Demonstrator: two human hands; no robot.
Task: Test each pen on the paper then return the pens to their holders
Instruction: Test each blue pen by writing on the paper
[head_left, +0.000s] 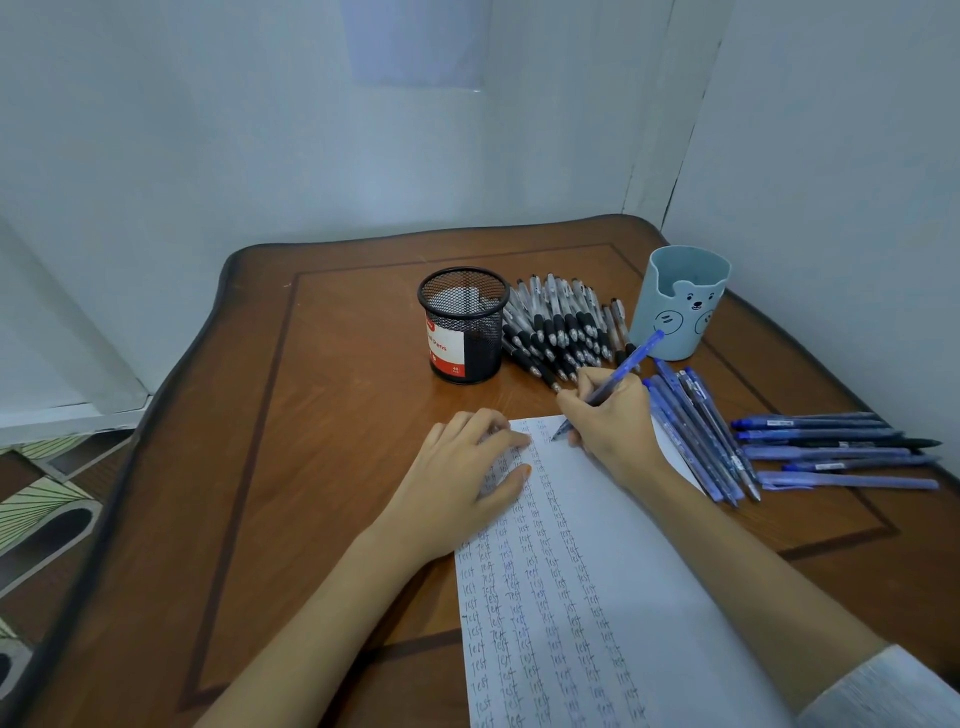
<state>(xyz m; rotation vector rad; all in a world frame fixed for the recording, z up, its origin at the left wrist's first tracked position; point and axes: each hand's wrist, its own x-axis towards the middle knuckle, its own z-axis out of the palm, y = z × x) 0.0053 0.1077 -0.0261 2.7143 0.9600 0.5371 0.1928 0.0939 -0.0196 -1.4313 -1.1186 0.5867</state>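
Observation:
A white sheet of paper (613, 545) lies on the wooden table, filled with columns of the word "test". My right hand (613, 415) grips a blue pen (626, 366) with its tip touching the top of the paper. My left hand (467, 467) lies flat with straight fingers on the paper's upper left corner. A black mesh holder (464, 325) and a light blue bear holder (680, 304) stand at the back. Black pens (561, 327) lie in a pile between them. Blue pens (701, 436) lie to the right of the paper.
More blue pens (836, 449) lie across the table's right side, near the edge. The brown table (322, 415) has a curved rim and stands in a corner between white walls. Patterned floor shows at the left.

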